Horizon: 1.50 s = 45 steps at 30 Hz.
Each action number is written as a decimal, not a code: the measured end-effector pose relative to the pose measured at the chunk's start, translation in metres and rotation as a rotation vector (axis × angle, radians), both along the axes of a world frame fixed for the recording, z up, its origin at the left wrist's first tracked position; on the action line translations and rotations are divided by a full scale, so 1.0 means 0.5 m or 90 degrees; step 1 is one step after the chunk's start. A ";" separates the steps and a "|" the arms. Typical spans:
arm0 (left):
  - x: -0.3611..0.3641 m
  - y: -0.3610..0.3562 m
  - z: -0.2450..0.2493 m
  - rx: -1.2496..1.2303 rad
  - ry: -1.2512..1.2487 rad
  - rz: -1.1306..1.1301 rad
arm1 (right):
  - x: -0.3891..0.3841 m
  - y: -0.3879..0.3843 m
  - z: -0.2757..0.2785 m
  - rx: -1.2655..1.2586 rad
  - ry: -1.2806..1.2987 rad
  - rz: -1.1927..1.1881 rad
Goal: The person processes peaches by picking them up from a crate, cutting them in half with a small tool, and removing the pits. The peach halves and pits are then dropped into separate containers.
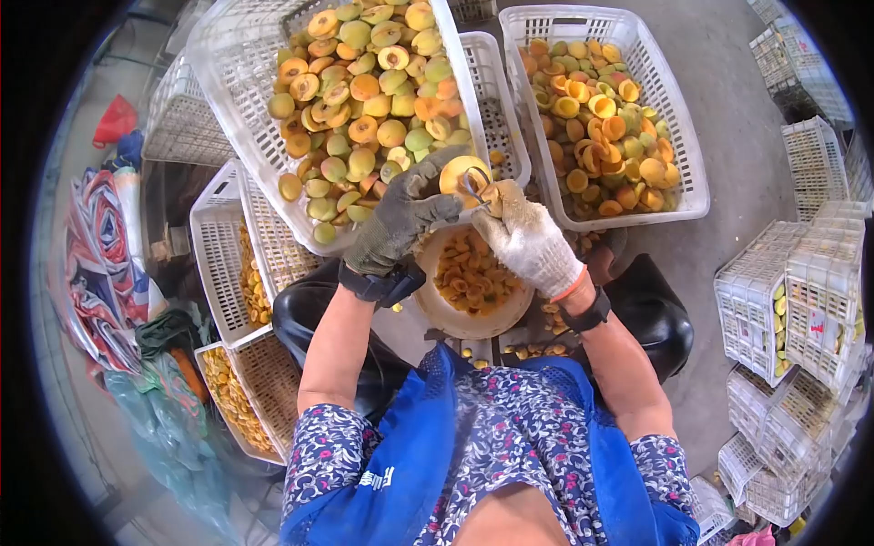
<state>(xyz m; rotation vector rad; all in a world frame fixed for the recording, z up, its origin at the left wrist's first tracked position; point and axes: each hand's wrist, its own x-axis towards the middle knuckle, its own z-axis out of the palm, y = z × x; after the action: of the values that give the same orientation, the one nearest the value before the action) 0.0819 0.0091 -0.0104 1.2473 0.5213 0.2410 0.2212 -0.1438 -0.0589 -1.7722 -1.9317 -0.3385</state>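
Observation:
My left hand (pixel 401 218), in a dark grey glove, holds a yellow fruit half (pixel 458 173) with its cut face up. A small metal loop tool (pixel 477 189) is gripped by my right hand (pixel 528 241), in a white glove, and its loop rests on the fruit's cut face. Both hands hover above a round bowl (pixel 455 318) holding several brown pits. A white crate (pixel 246 100) of halved yellow-green fruit lies tilted at the upper left. Another white crate (pixel 678 155) at the upper right holds orange fruit halves.
Empty white crates (pixel 801 309) are stacked on the right, some holding a few fruits. Crates (pixel 223 246) with pits or fruit stand on the left beside cloth and bags (pixel 109 246). Pits lie scattered on the grey floor near my knees.

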 end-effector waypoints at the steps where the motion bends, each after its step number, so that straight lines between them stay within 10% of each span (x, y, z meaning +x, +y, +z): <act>1: 0.001 0.000 -0.004 -0.016 -0.035 -0.013 | -0.004 0.001 -0.006 -0.018 0.155 0.008; 3: 0.006 -0.002 -0.025 -0.003 -0.077 -0.011 | -0.011 0.003 -0.009 -0.035 0.308 0.014; 8: 0.030 -0.035 -0.072 0.168 -0.147 0.067 | -0.022 -0.010 -0.006 0.006 0.021 -0.032; 21: 0.066 -0.094 -0.114 -0.043 -0.172 0.239 | -0.020 -0.022 -0.012 -0.073 0.034 -0.024; 24: 0.053 -0.082 -0.129 0.065 -0.134 0.214 | -0.004 -0.025 -0.004 -0.142 0.072 0.038; 26: 0.041 -0.058 -0.161 0.677 0.047 0.181 | 0.006 -0.028 0.006 -0.128 0.069 0.059; 27: 0.043 -0.058 -0.146 0.676 0.048 0.182 | 0.010 -0.028 0.009 -0.111 0.065 0.081; 29: 0.050 -0.055 -0.103 -0.020 -0.046 0.093 | 0.016 -0.028 -0.002 -0.122 0.097 0.106; 31: 0.046 -0.038 -0.132 0.029 -0.013 0.070 | 0.013 -0.026 -0.010 -0.132 0.128 0.130; 33: 0.048 -0.040 -0.132 0.077 0.018 0.044 | 0.006 -0.020 -0.012 -0.274 0.549 0.057; 36: 0.048 -0.073 -0.166 -0.167 -0.046 0.209 | -0.005 -0.003 -0.007 -0.330 0.757 -0.048; 38: 0.024 -0.082 -0.268 0.337 0.042 0.306 | -0.008 0.000 0.027 -0.391 0.856 -0.056; 39: 0.032 -0.087 -0.246 0.337 0.043 0.307 | -0.008 0.001 0.045 -0.453 0.955 -0.069; 43: 0.029 -0.084 -0.218 0.363 0.011 0.265 | 0.000 -0.003 0.031 -0.564 0.918 -0.073; 45: 0.028 -0.082 -0.182 0.438 0.058 0.226 | -0.004 -0.012 -0.041 -0.223 0.413 0.146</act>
<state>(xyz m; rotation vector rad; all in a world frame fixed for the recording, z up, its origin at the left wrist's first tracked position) 0.0958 -0.0321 -0.1015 1.8331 0.7757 0.7086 0.2194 -0.1497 -0.0791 -1.5603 -1.7364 0.6173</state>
